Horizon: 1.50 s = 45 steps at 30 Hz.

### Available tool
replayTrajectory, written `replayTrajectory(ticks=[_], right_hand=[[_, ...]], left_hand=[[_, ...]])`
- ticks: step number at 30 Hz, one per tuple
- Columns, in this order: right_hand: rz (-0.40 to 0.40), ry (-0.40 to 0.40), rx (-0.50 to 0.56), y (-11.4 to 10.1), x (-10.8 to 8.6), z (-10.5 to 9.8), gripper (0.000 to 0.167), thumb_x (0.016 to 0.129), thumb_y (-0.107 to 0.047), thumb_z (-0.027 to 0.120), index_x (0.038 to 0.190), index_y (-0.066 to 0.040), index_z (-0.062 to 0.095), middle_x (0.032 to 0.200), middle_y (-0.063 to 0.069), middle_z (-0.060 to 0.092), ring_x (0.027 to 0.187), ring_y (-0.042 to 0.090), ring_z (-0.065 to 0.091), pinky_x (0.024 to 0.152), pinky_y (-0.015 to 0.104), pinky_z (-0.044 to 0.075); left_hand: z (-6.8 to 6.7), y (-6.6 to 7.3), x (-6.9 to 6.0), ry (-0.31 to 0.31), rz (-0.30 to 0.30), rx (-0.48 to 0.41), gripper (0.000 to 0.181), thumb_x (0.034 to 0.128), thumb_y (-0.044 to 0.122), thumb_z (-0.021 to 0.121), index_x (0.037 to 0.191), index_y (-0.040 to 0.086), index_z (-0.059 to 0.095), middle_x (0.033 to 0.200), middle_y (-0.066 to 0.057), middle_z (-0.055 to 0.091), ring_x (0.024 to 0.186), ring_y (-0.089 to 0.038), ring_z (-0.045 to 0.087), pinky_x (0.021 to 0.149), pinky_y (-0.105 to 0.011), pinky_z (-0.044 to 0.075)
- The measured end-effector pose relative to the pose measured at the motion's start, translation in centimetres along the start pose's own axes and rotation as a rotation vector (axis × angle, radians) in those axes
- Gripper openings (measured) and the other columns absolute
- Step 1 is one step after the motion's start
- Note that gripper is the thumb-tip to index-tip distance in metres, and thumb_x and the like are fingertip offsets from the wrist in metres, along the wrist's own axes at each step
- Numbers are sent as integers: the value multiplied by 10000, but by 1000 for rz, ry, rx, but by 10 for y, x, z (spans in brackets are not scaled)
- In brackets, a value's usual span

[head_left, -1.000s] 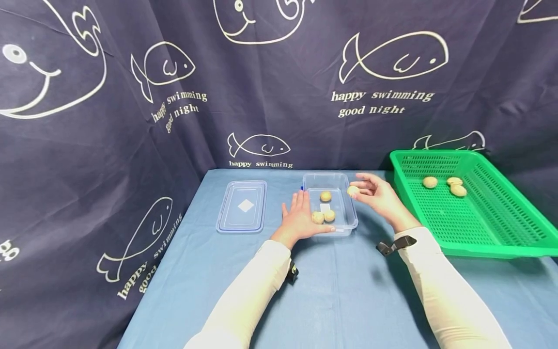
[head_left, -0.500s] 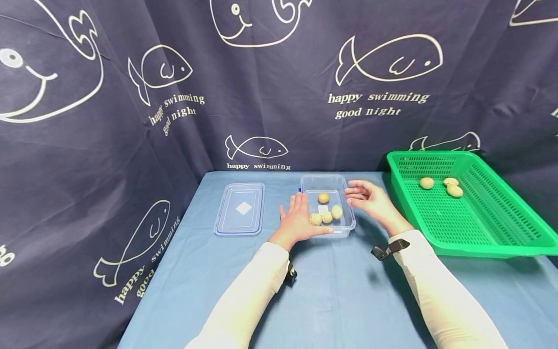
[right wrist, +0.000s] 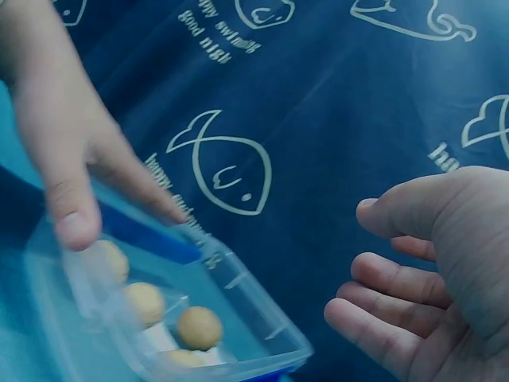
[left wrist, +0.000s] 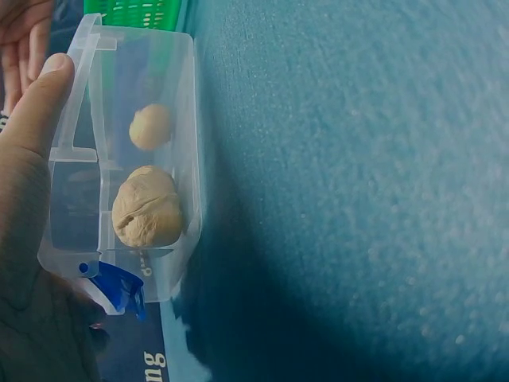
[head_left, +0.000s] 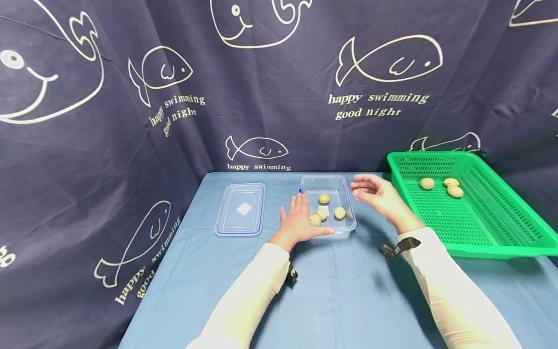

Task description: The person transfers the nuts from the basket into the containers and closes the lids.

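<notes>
A clear plastic box (head_left: 351, 225) with a blue clip holds several tan, walnut-like balls (head_left: 339, 213). Along its left and near rims lies my left hand (head_left: 298, 224), fingers straight and thumb stretched across the near side. That hand partly covers one ball. In the left wrist view, a ball (left wrist: 149, 208) with a creased surface shows through the box wall. My right hand (head_left: 378, 194) hovers just right of the box, fingers loosely bent. Nothing is between its fingers and thumb in the right wrist view.
A green perforated basket (head_left: 497, 249) stands on the right with three tan balls (head_left: 427, 183) near its back left. The clear lid (head_left: 240, 225) with a blue seal lies flat left of the box. A dark printed curtain (head_left: 279, 97) hangs behind the blue-covered table (head_left: 331, 300).
My right hand has let a tan ball go into the box and drawn back a little to the right. Balls inside have rolled apart. My left hand stays at the rim.
</notes>
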State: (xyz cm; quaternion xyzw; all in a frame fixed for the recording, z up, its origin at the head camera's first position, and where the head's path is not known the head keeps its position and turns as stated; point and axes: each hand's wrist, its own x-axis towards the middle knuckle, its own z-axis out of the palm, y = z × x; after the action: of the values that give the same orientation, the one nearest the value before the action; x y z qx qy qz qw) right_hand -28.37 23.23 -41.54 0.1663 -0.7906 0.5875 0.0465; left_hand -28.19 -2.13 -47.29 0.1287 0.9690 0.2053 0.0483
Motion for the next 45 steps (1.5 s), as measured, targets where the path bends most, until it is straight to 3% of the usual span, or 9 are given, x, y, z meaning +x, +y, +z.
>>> replayTrajectory(ticks=[3, 6, 9, 14, 21, 29, 35, 45], right_hand=[[-31, 12, 15, -11, 3, -10, 421, 952, 9, 665, 1345, 76, 530, 1112, -14, 705, 981, 29, 686, 796, 195, 560], [-52, 18, 76, -18, 7, -21, 355, 956, 31, 647, 1303, 16, 571, 1064, -101, 708, 960, 33, 694, 791, 202, 566], [-67, 25, 168, -21, 12, -34, 319, 955, 44, 642, 1255, -57, 609, 1065, -54, 728, 946, 43, 699, 780, 208, 570], [-81, 50, 284, -19, 19, -58, 303, 945, 64, 648, 1214, -77, 639, 1053, 5, 746, 948, 84, 719, 761, 224, 578], [-54, 164, 309, -6, 24, -93, 275, 955, 35, 649, 1217, -47, 628, 1010, 15, 759, 893, 114, 745, 733, 246, 587], [-44, 223, 413, 19, 24, -124, 331, 965, 27, 636, 1269, -88, 578, 1013, 6, 770, 875, 113, 749, 739, 250, 588], [69, 278, 453, 40, 23, -143, 368, 964, -35, 668, 1306, -133, 576, 975, -42, 767, 856, 77, 741, 718, 223, 584], [265, 332, 267, 74, 20, -161, 708, 957, -144, 711, 1552, -34, 343, 882, -176, 700, 800, -42, 687, 643, 167, 555]], left_hand=[[1, -2, 3, 1, -9, 7, 1374, 676, 824, 710, 1634, 90, 55, 1704, -108, 44, 1565, -258, 12, 1195, -630, 53], [3, -4, 5, 0, -14, 8, 1372, 675, 825, 710, 1635, 91, 60, 1705, -102, 41, 1566, -258, 14, 1196, -628, 44], [2, -4, 5, -8, -17, 9, 1368, 679, 832, 700, 1635, 96, 56, 1706, -93, 35, 1565, -236, -17, 1198, -624, 36], [0, -1, 1, -15, -13, 12, 1355, 690, 834, 688, 1636, 104, 49, 1707, -87, 38, 1563, -219, -30, 1198, -626, 46], [1, -1, 3, -15, -18, 27, 1368, 680, 849, 680, 1636, 101, 48, 1707, -83, 35, 1564, -219, -20, 1198, -626, 48], [1, 0, 3, 7, -14, 32, 1371, 670, 850, 689, 1636, 99, 73, 1704, -90, 72, 1565, -241, 29, 1191, -639, 78], [3, 0, 2, -3, -24, 35, 1374, 668, 862, 678, 1638, 113, 56, 1706, -85, 62, 1565, -244, 31, 1194, -633, 71], [1, 0, 2, 15, -16, 30, 1366, 666, 863, 678, 1640, 125, 68, 1704, -87, 82, 1564, -218, 13, 1197, -627, 78]])
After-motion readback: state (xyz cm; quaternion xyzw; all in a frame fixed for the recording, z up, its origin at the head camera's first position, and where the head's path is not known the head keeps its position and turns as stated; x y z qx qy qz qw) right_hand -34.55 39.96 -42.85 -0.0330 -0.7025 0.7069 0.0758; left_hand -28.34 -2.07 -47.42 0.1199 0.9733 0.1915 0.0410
